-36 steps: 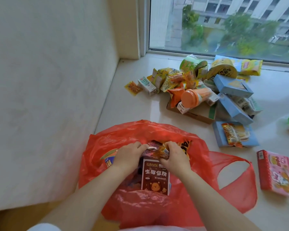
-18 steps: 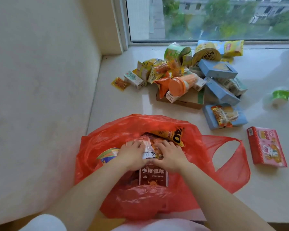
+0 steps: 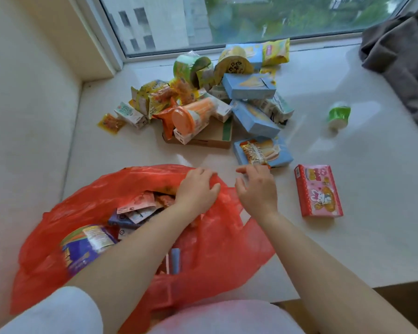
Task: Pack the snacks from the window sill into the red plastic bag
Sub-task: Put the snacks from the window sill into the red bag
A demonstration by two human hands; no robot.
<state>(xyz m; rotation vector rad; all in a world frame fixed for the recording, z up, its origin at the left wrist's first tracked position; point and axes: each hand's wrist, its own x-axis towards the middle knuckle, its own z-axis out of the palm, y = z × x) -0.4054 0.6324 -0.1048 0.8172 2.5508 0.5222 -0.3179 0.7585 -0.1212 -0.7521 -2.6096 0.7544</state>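
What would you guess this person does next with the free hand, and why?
Probably the right hand reaches on to the blue snack box just beyond its fingertips. That hand is open and holds nothing, the box lies nearest, and the left hand rests on the rim of the red plastic bag, whose mouth is open.

Left hand [image 3: 197,190]: rests on far rim of red plastic bag [image 3: 101,196].
Right hand [image 3: 257,189]: fingers spread, empty, just short of blue snack box [image 3: 263,150].
Sill [image 3: 372,189]: snack pile [image 3: 210,104], pink box [image 3: 317,190].
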